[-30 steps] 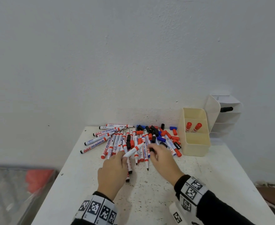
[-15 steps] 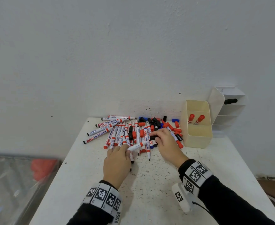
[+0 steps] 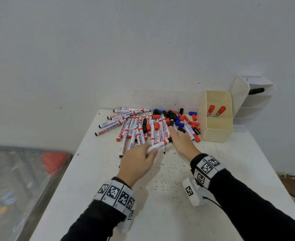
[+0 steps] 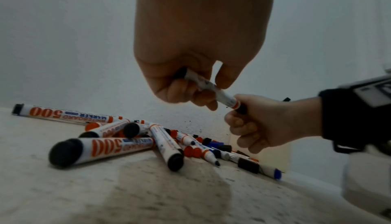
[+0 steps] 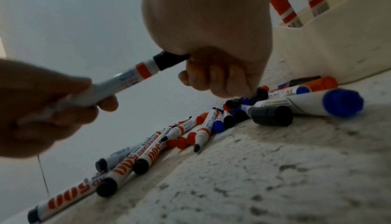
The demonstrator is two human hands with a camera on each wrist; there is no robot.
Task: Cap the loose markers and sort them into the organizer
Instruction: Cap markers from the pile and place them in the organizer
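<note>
Left hand: your left hand [image 3: 136,163] is raised just above the table, fingers and thumb curled round the rear half of a white marker [image 3: 158,145].
Held marker: it lies almost level between your two hands, orange band near the front end; in the left wrist view its barrel [image 4: 208,88] runs down and right out of your fist.
Right hand: your right hand [image 3: 182,141] meets the marker's front end, fingers curled, pinching a black cap [image 5: 169,60] that sits on the tip.
Cap seating: the cap touches the barrel next to the orange band; you cannot tell from these views whether it is pushed fully home.
Loose pile: the other markers [image 3: 136,129] lie scattered on the table just beyond your hands, many uncapped, some with black end plugs facing you.
Loose caps: red, black and blue caps [image 3: 173,116] are mixed into the far right part of the pile, near the organizer.
Organizer: the cream organizer [image 3: 216,131] stands at the table's far right, just beside the pile; two red-capped markers [image 3: 215,111] stand tilted in its rear compartment.
Table: the white speckled table [image 3: 160,197] is pushed up to a white wall.
</note>
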